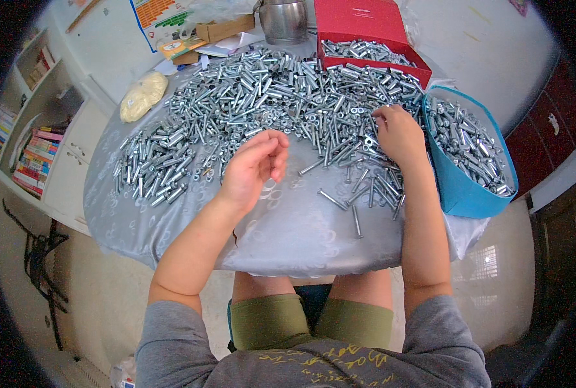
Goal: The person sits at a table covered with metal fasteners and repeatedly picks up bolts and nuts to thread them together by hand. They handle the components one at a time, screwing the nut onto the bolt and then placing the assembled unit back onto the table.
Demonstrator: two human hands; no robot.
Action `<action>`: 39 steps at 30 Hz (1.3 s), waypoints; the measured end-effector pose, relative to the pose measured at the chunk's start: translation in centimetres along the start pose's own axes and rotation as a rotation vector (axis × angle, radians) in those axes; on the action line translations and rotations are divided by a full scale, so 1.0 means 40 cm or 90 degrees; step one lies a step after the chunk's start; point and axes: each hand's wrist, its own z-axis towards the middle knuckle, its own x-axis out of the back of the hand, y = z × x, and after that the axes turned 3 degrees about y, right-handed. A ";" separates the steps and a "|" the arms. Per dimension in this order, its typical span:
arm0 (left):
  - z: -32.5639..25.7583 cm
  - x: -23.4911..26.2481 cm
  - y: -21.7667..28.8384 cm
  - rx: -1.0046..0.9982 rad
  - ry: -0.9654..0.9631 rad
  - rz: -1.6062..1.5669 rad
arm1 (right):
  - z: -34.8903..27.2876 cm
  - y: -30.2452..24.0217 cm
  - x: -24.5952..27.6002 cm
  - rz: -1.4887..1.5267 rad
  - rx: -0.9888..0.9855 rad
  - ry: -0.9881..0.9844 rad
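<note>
A broad heap of shiny metal bolts, sleeves, nuts and washers (255, 90) covers the far half of the table. My left hand (252, 169) is held above the near edge of the heap, palm turned inward and fingers curled together. Whatever lies inside those fingers is hidden. Over the right part of the heap, my right hand (401, 134) bends its fingers down among the pieces, fingertips closed in toward the thumb. Any piece between them is too small to make out. Loose bolts (357, 222) lie on the cloth left of my right forearm.
A blue fabric bin (472, 205) full of sleeve bolts stands at the right, beside my right forearm. Behind the heap are an open red box (359, 22) of bolts and a metal pot (283, 22). A pale yellow bag (143, 97) sits far left on the grey tablecloth (281, 239).
</note>
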 end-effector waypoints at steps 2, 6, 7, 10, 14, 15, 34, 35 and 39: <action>0.000 0.002 -0.001 -0.003 0.001 0.007 | 0.001 -0.005 -0.002 0.008 -0.015 -0.036; -0.001 -0.002 0.000 -0.003 0.016 0.020 | 0.002 0.011 -0.028 -0.034 -0.013 -0.058; -0.001 -0.003 0.001 -0.003 0.018 0.025 | 0.003 0.013 -0.034 -0.050 -0.015 -0.063; 0.000 -0.002 0.001 -0.007 0.010 0.016 | -0.008 -0.003 -0.051 -0.132 -0.030 -0.053; 0.000 0.000 0.004 -0.008 0.011 0.023 | 0.002 -0.026 -0.047 -0.169 -0.066 -0.101; 0.000 0.000 0.004 -0.008 0.013 0.026 | 0.006 -0.028 -0.044 -0.173 -0.075 -0.118; 0.001 -0.005 -0.036 0.110 -0.056 0.161 | -0.075 -0.204 -0.003 0.629 0.118 -0.340; 0.002 -0.005 -0.038 0.116 -0.041 0.148 | -0.076 -0.206 0.003 0.613 0.135 -0.350; 0.013 0.006 -0.048 0.093 -0.062 0.248 | -0.075 -0.188 0.041 0.606 0.200 -0.375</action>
